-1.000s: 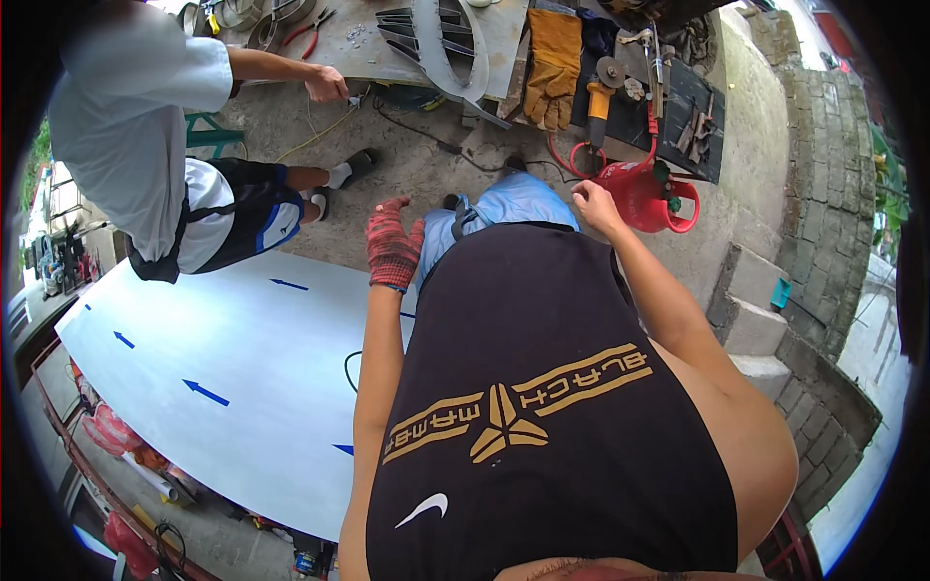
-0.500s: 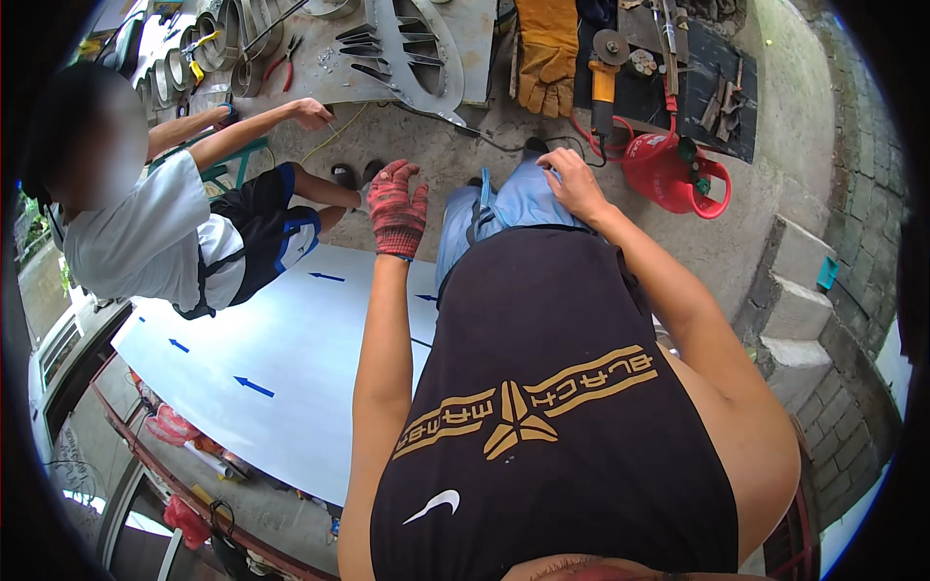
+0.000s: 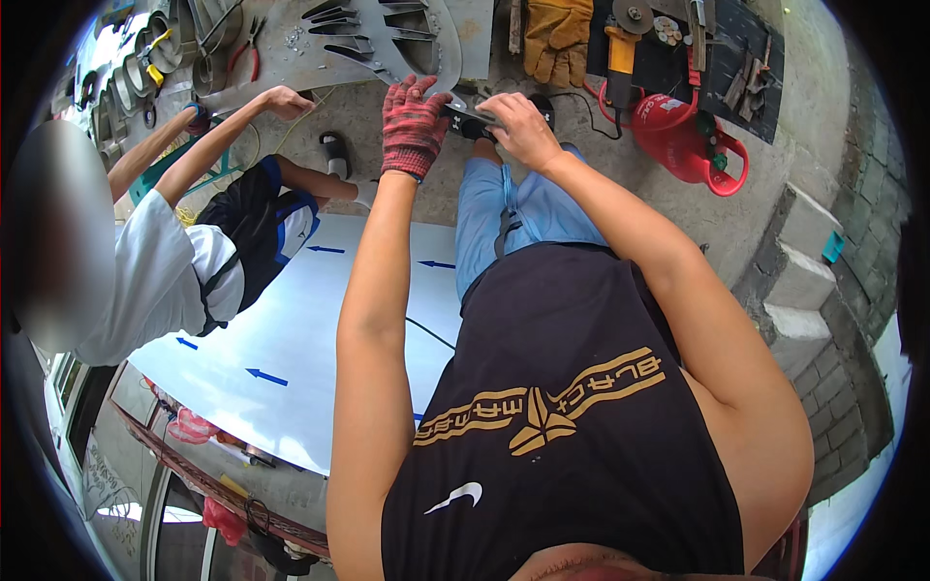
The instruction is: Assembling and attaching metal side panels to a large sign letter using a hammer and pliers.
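Outdoors, on a concrete floor, a grey worktable [image 3: 286,82] stands at the far side, with a curved metal piece [image 3: 449,58] lying on it, its narrow end reaching past the edge between the two hands. The gloved left hand [image 3: 414,126] is loosely open, fingers spread at that end; the bare right hand [image 3: 528,131] has its fingers half bent by the tip, and whether either grips it I cannot tell. To the right are an orange work glove [image 3: 559,41], a yellow grinder [image 3: 621,56], a red gas tank [image 3: 670,136] and concrete steps [image 3: 802,281]. A white sheet [image 3: 228,397] with blue arrows spreads at lower left.
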Tool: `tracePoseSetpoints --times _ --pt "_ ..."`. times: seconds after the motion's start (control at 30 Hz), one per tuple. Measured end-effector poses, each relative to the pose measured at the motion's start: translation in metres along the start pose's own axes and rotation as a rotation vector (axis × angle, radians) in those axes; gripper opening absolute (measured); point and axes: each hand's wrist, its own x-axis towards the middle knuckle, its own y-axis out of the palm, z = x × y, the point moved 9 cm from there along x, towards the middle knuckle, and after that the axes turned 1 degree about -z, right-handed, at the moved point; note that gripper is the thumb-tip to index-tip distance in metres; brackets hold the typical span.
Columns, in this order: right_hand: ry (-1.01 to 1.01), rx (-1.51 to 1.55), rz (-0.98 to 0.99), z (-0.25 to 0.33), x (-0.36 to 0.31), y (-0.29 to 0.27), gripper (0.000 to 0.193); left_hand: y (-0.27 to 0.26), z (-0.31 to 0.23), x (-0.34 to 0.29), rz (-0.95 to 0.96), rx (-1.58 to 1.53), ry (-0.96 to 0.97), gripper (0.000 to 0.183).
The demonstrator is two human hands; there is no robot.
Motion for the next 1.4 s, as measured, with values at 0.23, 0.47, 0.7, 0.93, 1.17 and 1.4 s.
tracePoseSetpoints --times 0.23,0.47,0.7,0.93,1.17,1.4 --pt "-0.04 -0.042 -0.019 -0.007 0.011 0.015 0.042 0.016 0.0 0.017 -0.045 -0.005 0.15 0.022" --pt "-0.099 -0.05 -0.004 -0.004 0.009 0.019 0.044 0.033 -0.003 0.017 0.06 -0.077 0.18 0.024" --pt "-0.181 -0.087 0.044 -0.003 0.019 0.021 0.041 0.034 0.002 0.013 -0.027 -0.088 0.218 0.026" --pt "-0.266 -0.119 0.138 -0.003 0.028 0.021 0.039 0.038 0.005 0.01 -0.08 -0.086 0.241 0.027" --pt "-0.399 -0.19 0.238 0.0 0.04 0.023 0.036 0.04 0.005 0.009 -0.081 -0.092 0.241 0.025" --pt "-0.391 -0.141 0.318 0.0 0.042 0.024 0.031 0.041 0.006 0.007 -0.052 -0.074 0.226 0.026"
